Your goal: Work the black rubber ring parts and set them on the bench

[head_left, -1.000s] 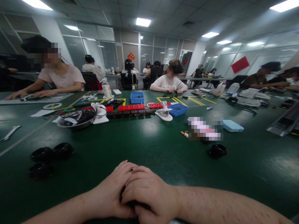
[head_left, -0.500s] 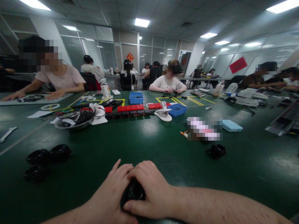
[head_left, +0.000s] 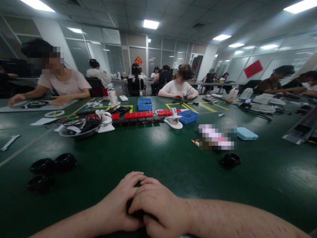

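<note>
At the bottom middle, my left hand (head_left: 120, 203) and my right hand (head_left: 157, 205) are wrapped around a black round part (head_left: 136, 214), which they mostly cover. The right hand lies over its near right side with fingers bent, and its fingertips reach the left hand's fingers. Only dark patches of the part show between the hands. Several similar black rings sit to the left on the green table, one ring (head_left: 42, 166) among them. Another black ring (head_left: 230, 160) rests on the right.
Farther back are a metal bowl (head_left: 79, 133) of cables, a red and black row of sockets (head_left: 138, 115), a white clip stand (head_left: 173, 123), a blue bin (head_left: 189, 116) and a light blue case (head_left: 247, 133). Co-workers sit around the table, one person (head_left: 64, 82) at the left.
My right hand's fingers have curled lower over the black part, hiding its ring face. My left hand has turned slightly, its fingers drawn together. The rings on the table stay put.
</note>
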The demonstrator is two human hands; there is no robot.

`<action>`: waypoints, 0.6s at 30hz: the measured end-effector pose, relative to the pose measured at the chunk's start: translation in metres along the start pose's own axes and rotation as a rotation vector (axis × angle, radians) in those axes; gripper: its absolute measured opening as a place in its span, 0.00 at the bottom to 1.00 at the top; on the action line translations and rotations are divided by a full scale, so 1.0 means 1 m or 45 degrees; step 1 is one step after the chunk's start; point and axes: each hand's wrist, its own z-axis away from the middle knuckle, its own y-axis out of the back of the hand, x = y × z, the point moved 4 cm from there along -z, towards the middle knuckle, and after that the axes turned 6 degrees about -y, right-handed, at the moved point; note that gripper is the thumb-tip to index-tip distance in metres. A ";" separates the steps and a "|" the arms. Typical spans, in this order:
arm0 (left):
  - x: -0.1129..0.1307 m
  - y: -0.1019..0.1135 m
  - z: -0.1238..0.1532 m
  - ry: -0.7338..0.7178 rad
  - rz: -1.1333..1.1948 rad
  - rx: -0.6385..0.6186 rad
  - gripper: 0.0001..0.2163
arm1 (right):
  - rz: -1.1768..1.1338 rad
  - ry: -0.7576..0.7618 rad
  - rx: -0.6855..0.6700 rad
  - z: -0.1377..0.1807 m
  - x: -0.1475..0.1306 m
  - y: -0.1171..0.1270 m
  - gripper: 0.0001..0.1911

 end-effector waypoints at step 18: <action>-0.006 -0.010 0.008 -0.006 -0.082 0.183 0.39 | 0.097 -0.357 0.207 0.006 0.015 -0.001 0.27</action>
